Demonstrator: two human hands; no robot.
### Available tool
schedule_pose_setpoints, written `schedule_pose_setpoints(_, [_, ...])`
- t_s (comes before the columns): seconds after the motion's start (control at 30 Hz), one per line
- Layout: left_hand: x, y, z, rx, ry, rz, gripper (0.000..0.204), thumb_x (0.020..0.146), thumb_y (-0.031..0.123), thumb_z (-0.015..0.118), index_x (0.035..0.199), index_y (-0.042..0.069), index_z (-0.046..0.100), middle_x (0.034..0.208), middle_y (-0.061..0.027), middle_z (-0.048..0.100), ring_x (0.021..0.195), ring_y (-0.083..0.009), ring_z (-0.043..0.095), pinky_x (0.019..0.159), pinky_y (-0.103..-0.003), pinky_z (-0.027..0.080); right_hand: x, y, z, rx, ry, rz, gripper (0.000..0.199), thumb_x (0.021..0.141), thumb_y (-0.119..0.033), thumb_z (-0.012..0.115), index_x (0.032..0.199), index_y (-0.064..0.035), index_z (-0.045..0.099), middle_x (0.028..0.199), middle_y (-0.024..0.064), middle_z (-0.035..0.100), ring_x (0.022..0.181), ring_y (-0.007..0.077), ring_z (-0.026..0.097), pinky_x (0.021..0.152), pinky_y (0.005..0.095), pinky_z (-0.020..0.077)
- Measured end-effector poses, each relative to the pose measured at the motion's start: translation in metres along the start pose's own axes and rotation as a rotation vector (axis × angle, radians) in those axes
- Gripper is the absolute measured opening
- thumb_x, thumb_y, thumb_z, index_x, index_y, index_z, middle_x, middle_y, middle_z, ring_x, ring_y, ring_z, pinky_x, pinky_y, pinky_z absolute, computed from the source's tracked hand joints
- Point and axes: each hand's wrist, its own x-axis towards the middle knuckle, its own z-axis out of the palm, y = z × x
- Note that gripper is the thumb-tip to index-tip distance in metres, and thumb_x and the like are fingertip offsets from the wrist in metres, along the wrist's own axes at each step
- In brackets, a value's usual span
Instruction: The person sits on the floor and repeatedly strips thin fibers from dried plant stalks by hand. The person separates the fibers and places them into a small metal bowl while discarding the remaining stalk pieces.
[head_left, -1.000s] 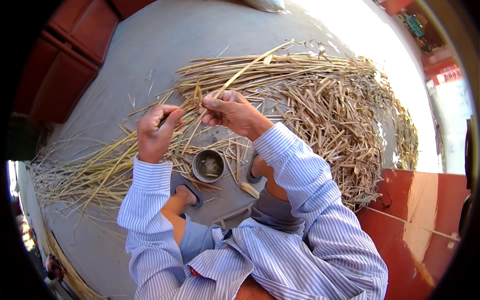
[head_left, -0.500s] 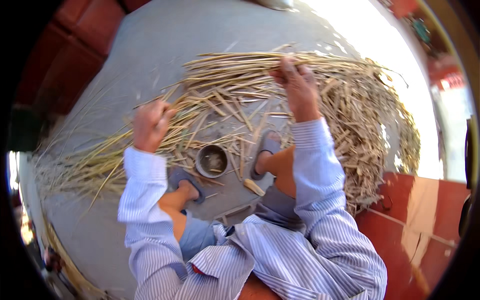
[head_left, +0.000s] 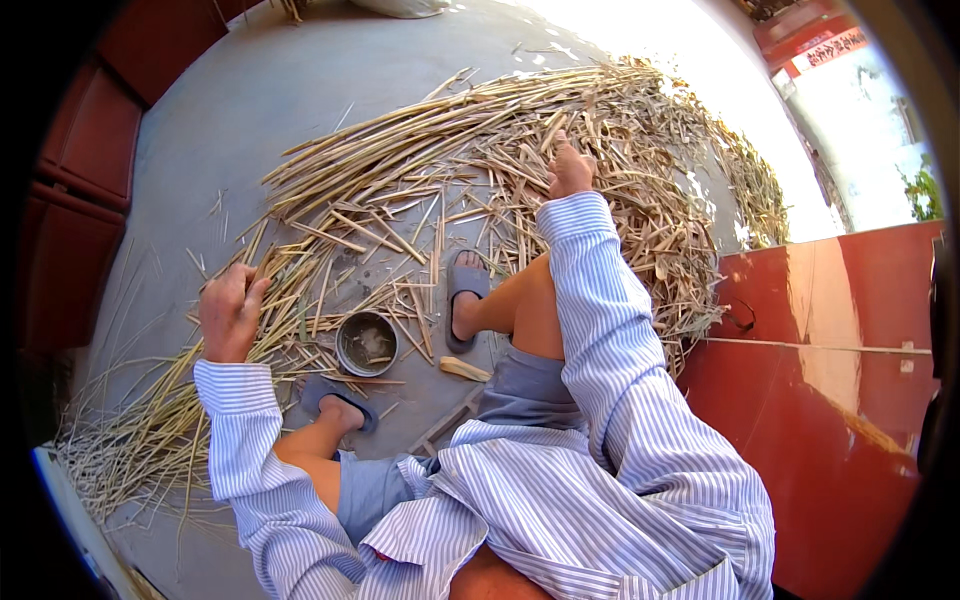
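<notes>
My left hand (head_left: 230, 312) is closed, fingers curled and thumb bent over, above the thin stalks on the left; what it grips is hidden. Farther off, my right hand (head_left: 570, 168) reaches over the heap of dry husks (head_left: 640, 170). Its fingers are closed, and a short tan strip shows at their tips, though I cannot tell if it is held. A bundle of long straw-coloured stalks (head_left: 370, 165) lies beyond and between the hands. Thinner, greener stalks (head_left: 150, 430) spread below my left hand.
A small round metal bowl (head_left: 367, 344) with murky contents stands between my sandalled feet. A pale wooden piece (head_left: 465, 370) lies near it among loose strips. Red cabinets (head_left: 90, 150) line the left, a red panel (head_left: 800, 400) the right. A pale sack (head_left: 400, 6) sits at the far edge.
The view has turned, so the floor things sit farther left. My right hand has gone from over the stalk bundle to over the husk heap. The stalk at my left hand no longer shows clearly.
</notes>
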Motion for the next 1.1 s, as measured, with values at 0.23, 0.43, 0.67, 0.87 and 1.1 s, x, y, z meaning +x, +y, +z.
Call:
schedule_pose_setpoints(0.23, [-0.002,0.005,0.000,-0.266,0.033,-0.041,0.022,0.082,0.026,0.070,0.083,0.007,0.060,0.068,-0.0132,0.060,0.067,-0.0355,0.060,0.059,-0.045,0.043,-0.201,0.012,0.105,-0.415,-1.410,-0.245,0.064,0.089,-0.031,0.072,0.137,0.0020,0.045,0.117,0.0128,0.064,0.097,0.0175,0.064,0.083,0.0278,0.0491])
schedule_pose_setpoints(0.43, [-0.018,0.018,-0.003,-0.280,0.030,-0.084,0.026,0.079,0.031,0.073,0.085,0.007,0.063,0.069,-0.0143,0.063,0.068,-0.0345,0.063,0.059,-0.044,0.048,-0.279,0.040,0.120,-0.446,-1.633,-0.258,0.023,0.092,-0.011,0.067,0.111,0.0026,0.066,0.090,0.0026,0.068,0.080,0.0076,0.060,0.073,0.0229,0.0502])
schedule_pose_setpoints(0.67, [-0.024,-0.007,0.002,-0.363,-0.075,-0.183,0.022,0.080,0.027,0.068,0.090,0.007,0.066,0.070,-0.0132,0.065,0.071,-0.0335,0.065,0.067,-0.046,0.049,-0.245,0.032,0.136,-0.491,-1.416,-0.264,0.016,0.093,-0.014,0.066,0.101,0.0003,0.067,0.084,0.0043,0.069,0.075,0.0099,0.064,0.071,0.0237,0.0522])
schedule_pose_setpoints(0.87, [-0.024,-0.001,0.004,-0.058,0.121,0.000,0.013,0.076,0.018,0.071,0.075,0.010,0.062,0.065,-0.0104,0.063,0.065,-0.0323,0.064,0.060,-0.044,0.047,-0.223,0.035,0.129,-0.579,-1.518,-0.260,0.020,0.095,-0.022,0.065,0.098,-0.0023,0.068,0.084,0.0033,0.069,0.077,0.0088,0.061,0.074,0.0237,0.0470])
schedule_pose_setpoints(1.1, [-0.031,0.002,-0.011,-0.009,0.057,0.102,0.011,0.063,0.005,0.068,0.067,0.009,0.059,0.061,-0.0112,0.059,0.065,-0.0327,0.064,0.064,-0.045,0.047,-0.221,0.044,0.123,-0.650,-1.617,-0.269,0.016,0.092,-0.019,0.068,0.092,-0.0040,0.069,0.082,0.0003,0.068,0.076,0.0061,0.055,0.074,0.0230,0.0424])
